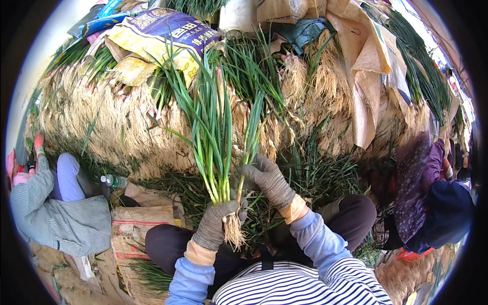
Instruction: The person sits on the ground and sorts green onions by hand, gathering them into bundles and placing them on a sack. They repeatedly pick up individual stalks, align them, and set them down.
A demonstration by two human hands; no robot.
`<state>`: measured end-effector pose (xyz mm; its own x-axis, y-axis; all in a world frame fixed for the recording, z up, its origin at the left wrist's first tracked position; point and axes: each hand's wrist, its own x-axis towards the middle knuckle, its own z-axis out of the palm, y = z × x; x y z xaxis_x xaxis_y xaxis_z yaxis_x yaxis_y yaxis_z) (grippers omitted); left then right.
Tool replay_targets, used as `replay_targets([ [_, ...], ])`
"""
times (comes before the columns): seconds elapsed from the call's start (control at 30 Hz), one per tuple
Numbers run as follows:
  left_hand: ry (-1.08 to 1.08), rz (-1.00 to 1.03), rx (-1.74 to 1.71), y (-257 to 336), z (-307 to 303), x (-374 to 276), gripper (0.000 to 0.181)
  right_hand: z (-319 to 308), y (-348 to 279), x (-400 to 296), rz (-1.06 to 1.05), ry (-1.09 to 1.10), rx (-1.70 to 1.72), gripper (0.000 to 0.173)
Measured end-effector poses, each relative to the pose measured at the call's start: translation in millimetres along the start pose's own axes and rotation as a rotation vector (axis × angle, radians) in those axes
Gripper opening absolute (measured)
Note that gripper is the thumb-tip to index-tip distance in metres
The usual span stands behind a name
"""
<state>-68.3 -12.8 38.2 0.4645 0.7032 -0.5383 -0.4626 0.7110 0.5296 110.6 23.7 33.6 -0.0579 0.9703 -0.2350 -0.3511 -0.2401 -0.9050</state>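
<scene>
My left hand (215, 225), in a grey-brown work glove, grips a bunch of green garlic plants (213, 152) near their base. Their long leaves point away from me, and pale roots (233, 232) hang out below the fist. Just right of the bunch, my right hand (268, 183), gloved alike, has its fingers closed around a separate thin garlic stalk (248, 148). That stalk stands nearly parallel to the bunch, its lower end reaching my left fingers. Beyond both hands rises a long heap of garlic plants (145, 118), roots facing me.
Woven sacks (164, 34) and a tan sheet (366, 72) lie over the heap. Loose green leaves (320, 175) cover the ground before me. A plastic bottle (114, 180) lies left. One person (68, 221) sits at left, another (434, 213) at right.
</scene>
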Motion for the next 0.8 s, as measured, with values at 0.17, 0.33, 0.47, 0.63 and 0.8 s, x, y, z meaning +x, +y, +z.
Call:
replay_targets([
  [0.17, 0.009, 0.090, 0.018, -7, 5, 1, 0.028, 7, 5, -4, -0.349, 0.047, -0.441, 0.015],
  [0.33, 0.041, 0.202, 0.076, 3, 0, 6, 0.030, 11, -6, -43, -0.070, -0.106, 0.116, 0.020],
  [0.47, 0.111, 0.284, 0.230, 0, 11, 6, 0.028, -40, 8, -44, -0.061, -0.079, 0.926, 0.028],
  [0.63, 0.122, 0.247, 0.099, 2, -13, 10, 0.026, -90, -52, -60, -0.261, -0.067, 0.231, 0.030],
  [0.8, 0.072, 0.208, 0.077, -1, -5, 9, 0.029, -55, -29, -30, -0.488, 0.069, -1.255, 0.037],
])
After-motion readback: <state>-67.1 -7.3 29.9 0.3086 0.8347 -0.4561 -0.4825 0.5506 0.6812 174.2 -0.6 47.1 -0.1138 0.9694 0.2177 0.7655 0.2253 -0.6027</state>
